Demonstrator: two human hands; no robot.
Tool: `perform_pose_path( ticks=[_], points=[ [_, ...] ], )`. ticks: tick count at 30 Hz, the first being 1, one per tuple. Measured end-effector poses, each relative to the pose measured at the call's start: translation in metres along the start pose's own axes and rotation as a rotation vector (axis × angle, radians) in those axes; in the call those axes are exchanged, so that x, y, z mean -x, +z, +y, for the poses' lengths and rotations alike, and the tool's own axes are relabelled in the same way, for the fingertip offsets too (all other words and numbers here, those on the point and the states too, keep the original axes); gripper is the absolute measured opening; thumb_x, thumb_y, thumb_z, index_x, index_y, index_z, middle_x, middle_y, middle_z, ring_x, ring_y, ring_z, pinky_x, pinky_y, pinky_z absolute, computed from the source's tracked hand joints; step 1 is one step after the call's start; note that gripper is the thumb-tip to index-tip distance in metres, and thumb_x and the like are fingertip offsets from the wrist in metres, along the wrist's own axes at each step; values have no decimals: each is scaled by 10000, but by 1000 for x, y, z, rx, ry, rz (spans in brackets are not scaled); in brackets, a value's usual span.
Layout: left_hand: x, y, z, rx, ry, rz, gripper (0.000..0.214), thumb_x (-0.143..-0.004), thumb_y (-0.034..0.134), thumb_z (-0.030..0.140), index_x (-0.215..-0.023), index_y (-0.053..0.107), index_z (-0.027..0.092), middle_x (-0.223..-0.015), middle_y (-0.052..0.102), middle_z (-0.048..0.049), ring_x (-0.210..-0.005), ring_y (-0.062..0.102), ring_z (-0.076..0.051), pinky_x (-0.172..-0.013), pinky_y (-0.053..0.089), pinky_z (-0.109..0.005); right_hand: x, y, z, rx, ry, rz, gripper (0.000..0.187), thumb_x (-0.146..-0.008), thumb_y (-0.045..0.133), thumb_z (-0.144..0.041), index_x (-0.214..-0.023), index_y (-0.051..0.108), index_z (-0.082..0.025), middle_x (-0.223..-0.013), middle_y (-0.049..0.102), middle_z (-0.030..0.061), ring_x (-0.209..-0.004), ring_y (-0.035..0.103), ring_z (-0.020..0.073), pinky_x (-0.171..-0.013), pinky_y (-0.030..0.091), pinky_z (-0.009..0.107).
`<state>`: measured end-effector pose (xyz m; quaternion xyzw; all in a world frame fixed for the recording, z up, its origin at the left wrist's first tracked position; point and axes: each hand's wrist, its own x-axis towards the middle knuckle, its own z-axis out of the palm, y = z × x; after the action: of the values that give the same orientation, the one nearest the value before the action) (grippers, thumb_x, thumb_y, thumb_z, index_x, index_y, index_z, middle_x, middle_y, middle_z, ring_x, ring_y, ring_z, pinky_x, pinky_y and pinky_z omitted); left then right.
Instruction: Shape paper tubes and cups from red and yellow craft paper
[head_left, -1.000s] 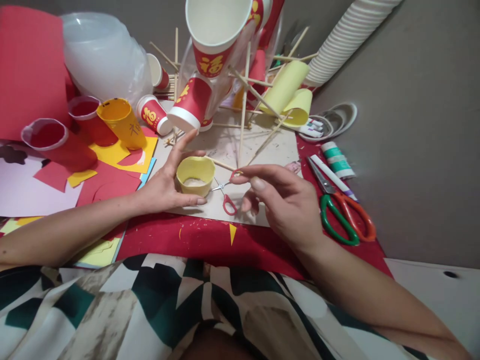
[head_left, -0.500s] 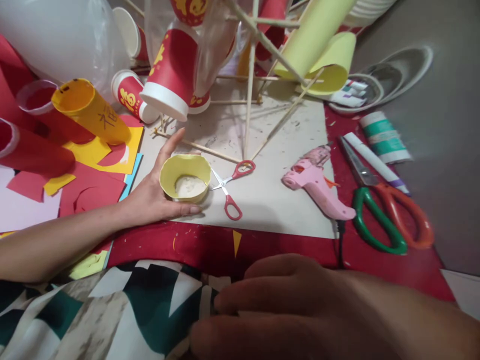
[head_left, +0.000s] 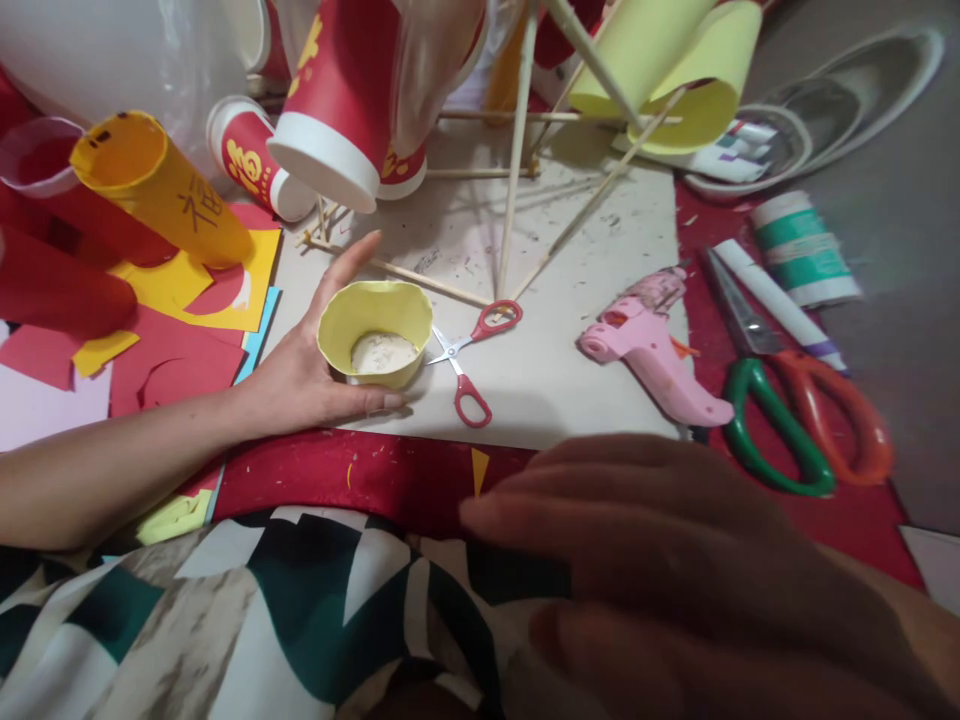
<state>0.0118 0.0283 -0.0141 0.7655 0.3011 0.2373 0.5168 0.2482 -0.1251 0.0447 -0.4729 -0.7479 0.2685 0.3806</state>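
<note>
My left hand (head_left: pixel 300 385) is wrapped round a short yellow paper tube (head_left: pixel 367 372), with its thumb along the near side and a finger pointing up behind. The tube stands on the pale work sheet, its open top towards me, and the sheet shows through it. Just right of the tube lie small red-handled scissors (head_left: pixel 452 352) with their blades apart. Close to the camera, my right hand (head_left: pixel 660 560) hangs over my lap and the table edge, blurred, its fingers stretched to the left. I see nothing held in it.
A pink glue gun (head_left: pixel 652 350) lies right of centre, beside large scissors with green and orange handles (head_left: pixel 780 425). Behind stands a wooden stick frame (head_left: pixel 517 170) with red paper cups (head_left: pixel 337 95). Red and orange paper tubes (head_left: pixel 161 190) and coloured paper scraps (head_left: pixel 169 365) are left.
My right hand has moved up and to the right from the lower middle. My left hand keeps hold of the yellow tube. The whole view has shifted slightly.
</note>
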Motion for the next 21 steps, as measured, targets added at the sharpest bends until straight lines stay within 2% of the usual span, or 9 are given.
perform_pose_path(
  ticks=[2, 3, 4, 6, 9, 11, 13, 17, 21],
  points=[
    [-1, 0, 0, -16, -5, 4, 1224, -692, 895, 425, -1618, 107, 281, -1443, 555, -133, -1325, 557, -338, -1182, 405, -564, -10, -9, 16, 85, -213, -111, 333, -883, 719, -268, -1194, 722, -388, -991, 805, -17, -805, 768, 210, -746, 661, 340],
    [-1, 1, 0, -27, -6, 9, 1226, -677, 902, 439, -1614, 124, 298, -1451, 550, -129, -1331, 552, -340, -1183, 404, -565, -15, -11, 24, 105, -246, -144, 313, -900, 704, -260, -1202, 712, -339, -948, 805, -10, -715, 751, 174, -676, 645, 301],
    [-2, 1, 0, -34, -3, 12, 1232, -662, 909, 450, -1611, 136, 310, -1449, 553, -125, -1332, 552, -341, -1181, 407, -563, -20, -11, 31, 146, -205, -48, 265, -924, 676, -249, -1180, 711, -305, -897, 801, 8, -666, 736, 165, -646, 629, 303],
    [-2, 0, 0, -37, 16, 8, 1252, -645, 917, 458, -1611, 137, 308, -1417, 579, -121, -1317, 564, -336, -1179, 413, -552, -27, -2, 42, 160, -261, 58, 261, -958, 615, -223, -1202, 686, -283, -849, 792, 17, -638, 732, 159, -580, 596, 289],
    [-4, -4, 0, -26, 55, -13, 1275, -637, 918, 458, -1617, 123, 279, -1374, 610, -117, -1312, 574, -326, -1189, 410, -520, -29, 18, 53, 236, -226, 319, 267, -956, 617, -219, -1208, 690, -267, -897, 791, 38, -688, 740, 172, -625, 602, 309],
    [-5, -8, -1, 18, 56, -54, 1271, -637, 917, 445, -1618, 125, 278, -1386, 608, -115, -1319, 577, -324, -1172, 436, -490, -31, 28, 58, 229, -166, 392, 272, -954, 622, -232, -1214, 698, -249, -914, 787, 50, -687, 730, 173, -644, 605, 320],
    [-7, -12, -2, 107, 26, -105, 1251, -639, 915, 427, -1615, 144, 291, -1420, 595, -116, -1320, 587, -326, -1116, 494, -463, -35, 33, 62, 203, -120, 369, 258, -957, 609, -236, -1194, 708, -211, -948, 786, 63, -692, 725, 166, -650, 601, 312],
    [-9, -19, -6, 274, -18, -150, 1217, -596, 930, 391, -1590, 235, 292, -1458, 575, -127, -1333, 586, -342, -1016, 564, -427, -44, 35, 73, 330, -122, 165, 233, -932, 614, -230, -1119, 728, -148, -1037, 774, 113, -824, 741, 195, -698, 597, 311],
    [-12, -23, -12, 387, -23, -213, 1070, -614, 915, 427, -1528, 377, 291, -1441, 598, -132, -1338, 587, -339, -1053, 539, -443, -47, 38, 82, 474, -104, -5, 275, -942, 604, -277, -1155, 736, -163, -1193, 738, 140, -1042, 724, 260, -818, 600, 374]
  ],
)
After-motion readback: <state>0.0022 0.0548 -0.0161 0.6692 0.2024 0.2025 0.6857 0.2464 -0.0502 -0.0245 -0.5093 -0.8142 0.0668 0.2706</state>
